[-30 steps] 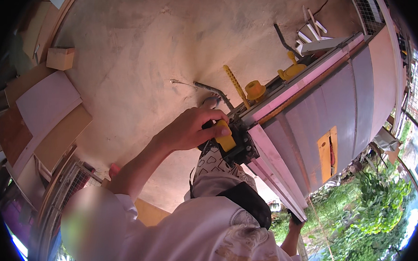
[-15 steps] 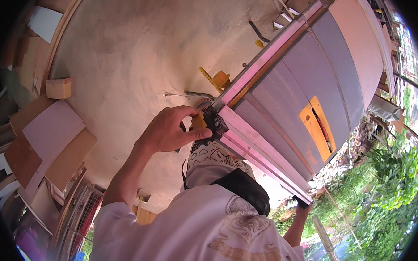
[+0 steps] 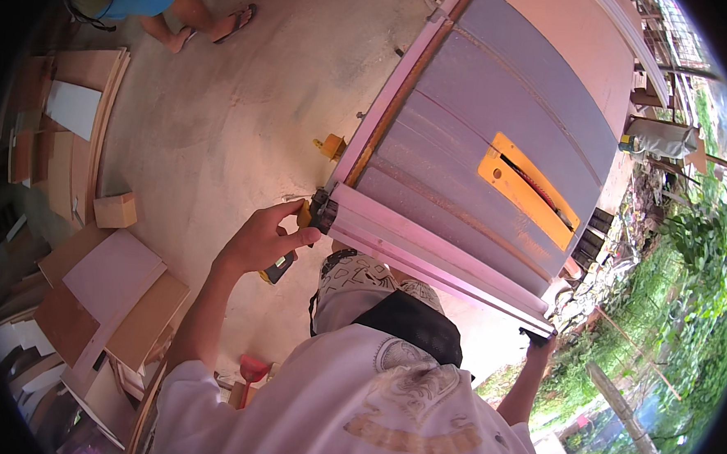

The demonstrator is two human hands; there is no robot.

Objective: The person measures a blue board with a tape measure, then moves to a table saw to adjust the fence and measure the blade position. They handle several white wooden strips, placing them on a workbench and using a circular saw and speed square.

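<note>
Pale metal on my feed, the rip fence [image 3: 440, 252] runs left to right along the near edge of the saw table [image 3: 444, 108], bridging my left hand [image 3: 256, 239], pinched on its yellow lever [image 3: 304, 215], and my right hand [image 3: 543, 346], whose grip I cannot tell.

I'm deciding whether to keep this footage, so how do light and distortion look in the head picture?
Head view: the saw table looks bowed and the picture's corners go black; head view: glare bleaches ground beside the fence, which looks pinkish; head view: left hand fairly sharp.
</note>
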